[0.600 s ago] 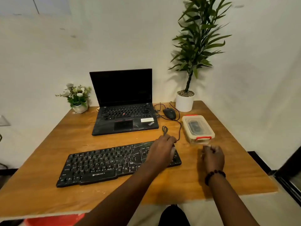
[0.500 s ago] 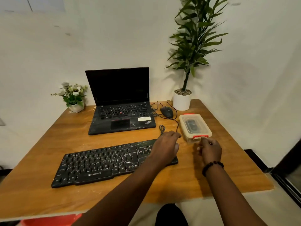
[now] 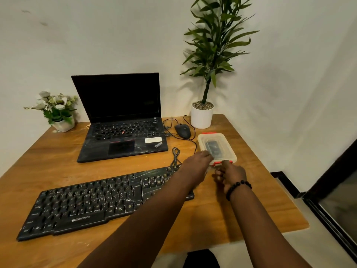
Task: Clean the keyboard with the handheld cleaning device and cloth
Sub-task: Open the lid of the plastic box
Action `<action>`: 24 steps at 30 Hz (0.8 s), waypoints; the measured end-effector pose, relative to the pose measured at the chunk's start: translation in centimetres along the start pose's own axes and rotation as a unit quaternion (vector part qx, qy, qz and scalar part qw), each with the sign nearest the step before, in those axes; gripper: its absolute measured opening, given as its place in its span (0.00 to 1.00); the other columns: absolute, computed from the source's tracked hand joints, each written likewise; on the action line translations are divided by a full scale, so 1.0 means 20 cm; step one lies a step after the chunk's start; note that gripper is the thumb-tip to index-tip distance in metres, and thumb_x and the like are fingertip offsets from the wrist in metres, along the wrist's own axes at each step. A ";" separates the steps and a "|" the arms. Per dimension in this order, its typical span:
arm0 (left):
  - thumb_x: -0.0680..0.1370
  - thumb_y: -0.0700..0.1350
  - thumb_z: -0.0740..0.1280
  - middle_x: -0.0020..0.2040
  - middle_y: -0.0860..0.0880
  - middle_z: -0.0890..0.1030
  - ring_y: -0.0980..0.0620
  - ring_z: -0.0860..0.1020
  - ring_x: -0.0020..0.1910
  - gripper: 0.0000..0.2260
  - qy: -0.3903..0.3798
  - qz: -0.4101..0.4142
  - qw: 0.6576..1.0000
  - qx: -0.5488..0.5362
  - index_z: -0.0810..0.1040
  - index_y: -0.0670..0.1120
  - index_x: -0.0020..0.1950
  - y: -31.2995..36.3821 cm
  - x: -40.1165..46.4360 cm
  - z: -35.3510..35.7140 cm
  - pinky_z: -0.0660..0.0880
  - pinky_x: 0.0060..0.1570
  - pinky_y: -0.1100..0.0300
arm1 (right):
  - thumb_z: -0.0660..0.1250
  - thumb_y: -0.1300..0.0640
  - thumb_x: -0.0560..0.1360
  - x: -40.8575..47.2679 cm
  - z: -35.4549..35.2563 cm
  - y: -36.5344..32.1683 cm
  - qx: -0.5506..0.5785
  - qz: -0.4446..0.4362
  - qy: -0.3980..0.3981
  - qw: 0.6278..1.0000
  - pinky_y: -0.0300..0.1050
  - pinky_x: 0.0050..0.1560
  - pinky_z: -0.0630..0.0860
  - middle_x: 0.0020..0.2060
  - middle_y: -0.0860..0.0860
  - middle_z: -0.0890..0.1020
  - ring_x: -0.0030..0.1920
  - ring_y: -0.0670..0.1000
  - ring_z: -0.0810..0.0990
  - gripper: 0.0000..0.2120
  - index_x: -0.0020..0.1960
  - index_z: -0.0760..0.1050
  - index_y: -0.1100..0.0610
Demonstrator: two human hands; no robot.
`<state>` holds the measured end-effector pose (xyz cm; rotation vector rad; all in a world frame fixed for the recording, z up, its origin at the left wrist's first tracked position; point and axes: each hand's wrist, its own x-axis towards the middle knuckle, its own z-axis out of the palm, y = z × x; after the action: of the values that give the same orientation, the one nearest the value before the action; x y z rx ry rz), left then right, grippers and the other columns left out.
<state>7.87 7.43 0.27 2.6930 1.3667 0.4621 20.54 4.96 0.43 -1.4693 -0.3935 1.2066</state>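
A dusty black keyboard [image 3: 87, 202] lies across the front of the wooden table [image 3: 212, 219]. To its right stands a clear lidded plastic container [image 3: 224, 144] with red latches; a dark handheld device [image 3: 212, 147] shows through the lid. My left hand [image 3: 195, 165] reaches over the keyboard's right end and rests its fingertips on the container's near left corner. My right hand [image 3: 231, 174] is at the container's near end, fingers curled at the near red latch [image 3: 217, 162]. I see no cloth.
An open black laptop [image 3: 123, 132] sits behind the keyboard. A wired mouse [image 3: 182, 130] and a loose cable [image 3: 175, 153] lie between laptop and container. A tall plant in a white pot [image 3: 201, 118] stands at the back right, a small flower pot [image 3: 61, 122] at the back left.
Both hands moved forward from the keyboard's right end to the container. The left now touches its lid corner, the right its near latch.
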 end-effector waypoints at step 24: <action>0.78 0.35 0.65 0.67 0.46 0.75 0.45 0.72 0.66 0.19 -0.055 -0.012 0.998 0.038 0.75 0.44 0.70 0.01 0.07 -0.03 0.76 0.59 0.48 | 0.64 0.52 0.77 0.03 -0.03 0.26 -0.151 -0.174 0.125 0.965 0.46 0.41 0.77 0.55 0.58 0.78 0.48 0.56 0.80 0.19 0.64 0.63 0.57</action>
<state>8.63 8.32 1.20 2.7125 1.4128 0.2593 19.40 3.58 -4.56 -1.7038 -0.6535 0.6924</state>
